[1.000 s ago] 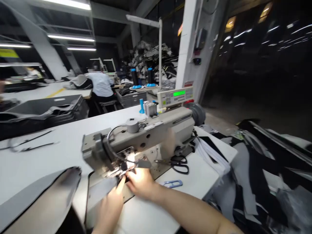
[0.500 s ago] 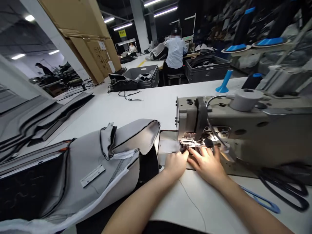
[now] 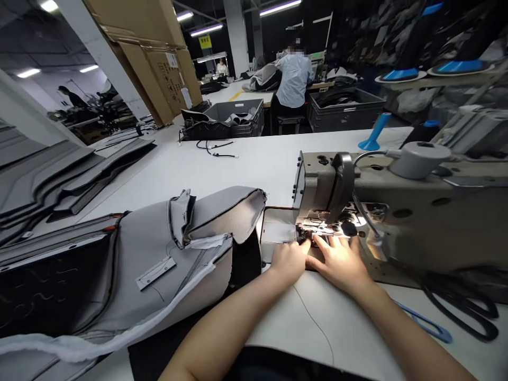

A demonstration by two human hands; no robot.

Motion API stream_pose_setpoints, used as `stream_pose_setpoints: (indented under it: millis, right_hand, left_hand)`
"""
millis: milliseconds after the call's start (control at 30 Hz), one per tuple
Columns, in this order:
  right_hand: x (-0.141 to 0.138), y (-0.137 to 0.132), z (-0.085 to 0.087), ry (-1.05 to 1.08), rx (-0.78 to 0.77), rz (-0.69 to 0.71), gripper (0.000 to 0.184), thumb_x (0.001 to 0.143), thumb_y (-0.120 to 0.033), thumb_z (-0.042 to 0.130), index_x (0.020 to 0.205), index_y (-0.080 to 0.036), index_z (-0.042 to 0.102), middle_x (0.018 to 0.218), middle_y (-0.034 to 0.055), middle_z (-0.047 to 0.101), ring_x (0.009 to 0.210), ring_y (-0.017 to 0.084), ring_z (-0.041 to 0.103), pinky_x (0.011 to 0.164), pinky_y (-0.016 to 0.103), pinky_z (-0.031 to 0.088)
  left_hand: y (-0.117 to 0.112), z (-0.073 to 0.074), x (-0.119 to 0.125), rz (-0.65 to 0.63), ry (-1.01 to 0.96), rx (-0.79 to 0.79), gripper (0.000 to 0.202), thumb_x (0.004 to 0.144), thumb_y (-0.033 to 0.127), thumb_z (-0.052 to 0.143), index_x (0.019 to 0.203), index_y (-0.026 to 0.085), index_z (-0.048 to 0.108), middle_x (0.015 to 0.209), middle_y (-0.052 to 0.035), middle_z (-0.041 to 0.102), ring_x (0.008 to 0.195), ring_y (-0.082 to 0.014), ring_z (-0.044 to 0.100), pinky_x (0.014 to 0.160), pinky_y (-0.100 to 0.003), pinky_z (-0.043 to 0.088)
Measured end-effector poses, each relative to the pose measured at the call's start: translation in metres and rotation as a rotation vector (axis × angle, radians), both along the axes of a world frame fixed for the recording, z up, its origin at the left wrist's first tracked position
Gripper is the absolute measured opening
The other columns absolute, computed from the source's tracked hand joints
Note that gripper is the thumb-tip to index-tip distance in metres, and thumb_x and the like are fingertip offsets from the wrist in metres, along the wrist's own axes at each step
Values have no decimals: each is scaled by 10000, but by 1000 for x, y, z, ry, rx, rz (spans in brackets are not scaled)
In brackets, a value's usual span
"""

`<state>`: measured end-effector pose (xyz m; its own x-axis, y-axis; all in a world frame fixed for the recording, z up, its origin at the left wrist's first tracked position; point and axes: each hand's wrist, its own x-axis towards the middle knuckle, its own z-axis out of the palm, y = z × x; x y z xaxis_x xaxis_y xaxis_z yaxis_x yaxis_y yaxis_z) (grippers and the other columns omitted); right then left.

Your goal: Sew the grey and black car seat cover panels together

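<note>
Both hands are at the needle area of a sewing machine (image 3: 413,227), under its small lit lamp. My left hand (image 3: 289,262) is curled, its thumb and forefinger pressed toward the presser foot; whatever it pinches is hidden. Just to its right, my right hand (image 3: 341,264) lies palm down with fingers apart, fingertips below the needle bar. The two hands almost touch. A large grey padded fabric cover (image 3: 138,254) with dark seams and a white edge lies left of the machine, apart from my hands. One loose thread (image 3: 313,317) trails across the table below them.
Black-handled scissors (image 3: 462,307) and a blue tool (image 3: 426,323) lie by my right forearm. A blue spool (image 3: 375,132) stands behind the machine. Grey panels (image 3: 51,180) are stacked at the left. Black cords (image 3: 214,149) lie beyond, before a grey crate (image 3: 256,114). A co-worker (image 3: 296,79) sits further back.
The view has shifted slightly, so the machine and background appear a little further right. My hands stay at the needle area, with little visible change in their pose.
</note>
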<state>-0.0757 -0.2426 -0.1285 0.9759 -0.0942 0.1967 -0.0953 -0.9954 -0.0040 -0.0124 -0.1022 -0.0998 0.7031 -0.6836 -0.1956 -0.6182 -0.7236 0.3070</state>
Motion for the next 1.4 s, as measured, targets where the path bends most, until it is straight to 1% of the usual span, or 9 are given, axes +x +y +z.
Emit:
stream_pose_setpoints:
  millis: [200,333,533,667,767,933,1100,1267,1400]
  right_hand:
    - [3,3,-3,-12,3,-14,556,857,-596,442,1225,-202,578,1005,159,612,1001,348,520,887,580,327]
    - [-10,5,1,-66,-25,1,523,861,-560,479,1247,-218,569,1164,180,562,1148,367,445,920,580,324]
    - [-81,-31,-5,-210,63,98,424,926,-481,353,1158,-243,615,1270,100,520,1127,281,504,884,434,450]
    - [-126,-62,-16,-210,98,40,508,903,-585,347,1177,-237,595,1155,85,586,983,260,579,746,377,507]
    - [-139,-73,-21,-244,81,65,443,932,-498,344,1099,-202,627,1076,101,611,928,246,595,758,363,500]
    - [-129,-77,-20,-283,-23,250,316,942,-248,329,889,-203,638,909,59,650,840,189,619,763,301,468]
    - [-94,-60,-14,-196,184,58,284,956,-393,358,928,-213,577,736,-3,650,516,146,595,453,267,406]
    - [-54,-37,-11,-44,370,48,352,954,-443,324,1116,-245,565,983,51,653,887,222,628,714,316,492]
    - [-35,-30,-12,-171,299,133,354,965,-408,331,1112,-224,596,911,69,634,829,210,601,758,313,457]
  left_hand:
    - [1,-4,0,-25,-45,-35,471,852,167,445,1317,233,476,895,-121,640,815,-279,627,748,-350,461]
    - [10,-4,-2,-41,-77,-82,448,844,157,460,1287,210,498,893,-126,624,819,-288,623,751,-368,461]
    - [26,-2,3,-32,-76,-233,272,893,150,368,898,141,640,952,-123,596,869,-227,600,775,-313,464]
    - [21,-4,3,-249,87,-489,186,891,197,455,841,184,634,1012,-36,628,1008,-148,572,867,-207,425]
    - [20,-4,3,-311,233,-579,183,889,187,436,874,182,619,907,-11,666,909,-128,609,785,-193,444]
    - [24,-1,13,-61,40,-369,227,937,236,351,956,199,575,809,10,652,724,-132,601,645,-213,418]
    - [22,-5,18,42,-160,-197,227,916,192,369,875,184,591,800,-42,625,738,-190,581,632,-274,394]
    - [18,-9,22,59,-301,-135,254,896,188,392,766,167,609,855,-88,592,856,-222,552,673,-304,398]
    - [16,-11,22,29,-416,-110,273,893,250,448,721,161,640,784,-79,581,806,-212,553,642,-307,404]
